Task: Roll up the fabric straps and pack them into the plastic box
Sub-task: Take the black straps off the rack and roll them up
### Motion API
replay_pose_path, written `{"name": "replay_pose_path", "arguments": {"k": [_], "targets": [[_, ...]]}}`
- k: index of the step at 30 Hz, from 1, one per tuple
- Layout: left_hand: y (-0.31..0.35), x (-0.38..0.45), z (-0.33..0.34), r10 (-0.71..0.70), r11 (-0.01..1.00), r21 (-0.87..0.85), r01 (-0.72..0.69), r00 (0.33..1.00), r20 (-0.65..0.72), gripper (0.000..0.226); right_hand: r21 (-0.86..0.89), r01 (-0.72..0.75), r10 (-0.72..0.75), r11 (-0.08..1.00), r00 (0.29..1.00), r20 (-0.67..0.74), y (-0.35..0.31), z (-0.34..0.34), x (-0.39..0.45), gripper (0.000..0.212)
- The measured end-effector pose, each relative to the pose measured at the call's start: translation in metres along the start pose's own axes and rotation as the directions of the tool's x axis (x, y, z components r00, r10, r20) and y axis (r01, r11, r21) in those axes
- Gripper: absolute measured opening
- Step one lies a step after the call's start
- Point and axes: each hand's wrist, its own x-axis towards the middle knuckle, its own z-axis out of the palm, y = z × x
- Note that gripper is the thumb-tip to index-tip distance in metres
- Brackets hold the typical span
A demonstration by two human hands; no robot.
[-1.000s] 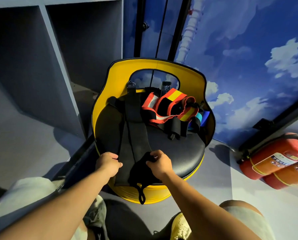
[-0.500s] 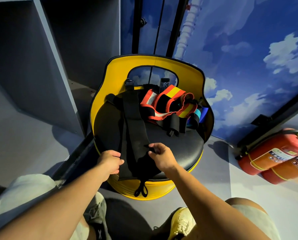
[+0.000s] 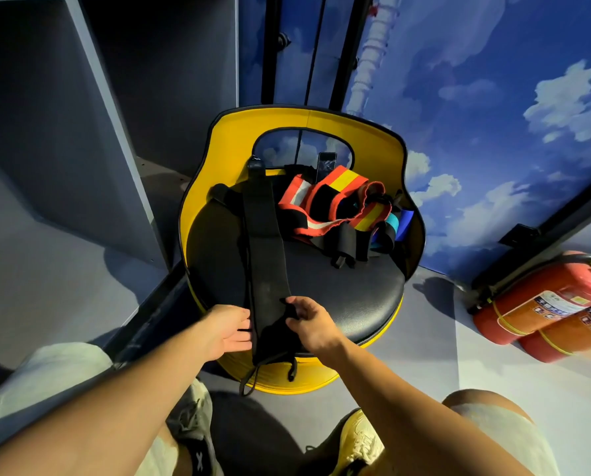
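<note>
A person sits in front of a round yellow chair [image 3: 307, 132] with a black seat [image 3: 338, 293]. A long black strap [image 3: 264, 255] lies flat along the seat, from the backrest down to the near edge, where its end hangs over the rim with thin cords dangling. The right hand [image 3: 313, 326] pinches the near end of this strap between thumb and fingers. The left hand [image 3: 230, 329] lies just beside the left edge of the strap, palm turned up, fingers straight and relaxed, touching the strap's edge but not gripping it.

At the back of the seat, to the right of the long strap, there is a pile of other straps [image 3: 342, 207]: red, yellow and black bands, with some blue ones behind them near the backrest. They are tangled together, so I cannot count them. A small dark phone-like object [image 3: 326, 164] stands against the opening of the backrest.

On the floor to the right, well apart from the chair, lie two red fire extinguishers [image 3: 548, 304], one beside the other. To the left stands a grey shelf unit [image 3: 115, 115]. Behind the chair is a wall painted with blue sky and clouds [image 3: 510, 97]. I cannot see any plastic box.
</note>
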Motion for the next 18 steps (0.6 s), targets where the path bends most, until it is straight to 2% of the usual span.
{"name": "replay_pose_path", "arguments": {"k": [4, 6, 11, 18], "targets": [[-0.005, 0.002, 0.001, -0.036, 0.998, 0.061, 0.033, 0.998, 0.053, 0.044, -0.105, 0.036, -0.038, 0.994, 0.999, -0.016, 0.005, 0.003, -0.002, 0.039], [-0.007, 0.004, 0.002, -0.036, 0.996, 0.087, 0.030, 0.997, 0.071, 0.053, -0.210, 0.061, -0.067, 0.976, 0.998, -0.021, 0.005, 0.004, -0.003, 0.038], [-0.010, 0.005, 0.004, -0.008, 0.989, 0.150, -0.003, 0.997, 0.076, 0.065, -0.554, 0.169, -0.214, 0.815, 0.977, -0.017, 0.006, 0.002, 0.001, 0.037], [-0.013, 0.009, 0.004, -0.007, 0.990, 0.141, 0.001, 0.999, 0.040, 0.065, -0.637, 0.221, -0.281, 0.739, 0.960, 0.007, 0.007, -0.006, -0.003, 0.033]]}}
